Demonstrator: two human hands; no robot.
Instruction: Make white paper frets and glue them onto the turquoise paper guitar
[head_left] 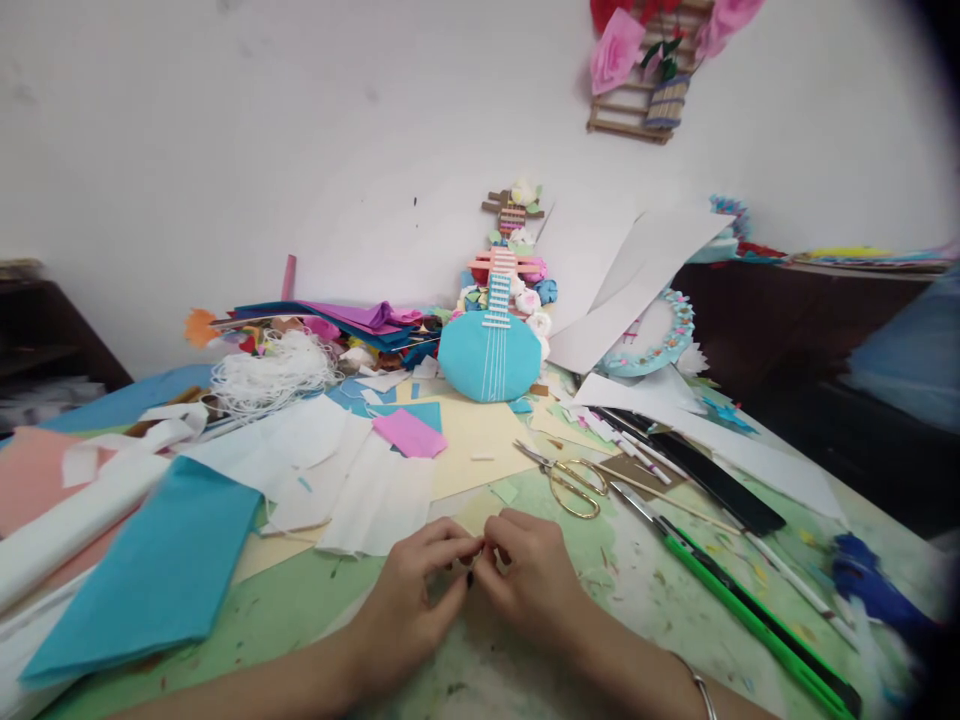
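My left hand and my right hand meet at the fingertips low in the middle of the head view, above the table. Both are pinched closed. Whatever sits between the fingertips is too small or too hidden to name. Just beyond them lie a pair of gold-handled scissors, white paper sheets and a pink paper piece. Farther back, a blue paper lute-shaped model with white strings leans upright among paper flowers.
A green utility knife with its blade out lies at right, near a blue glue gun. Folded teal paper covers the left side, by a heap of white string. A black strip lies behind the knife.
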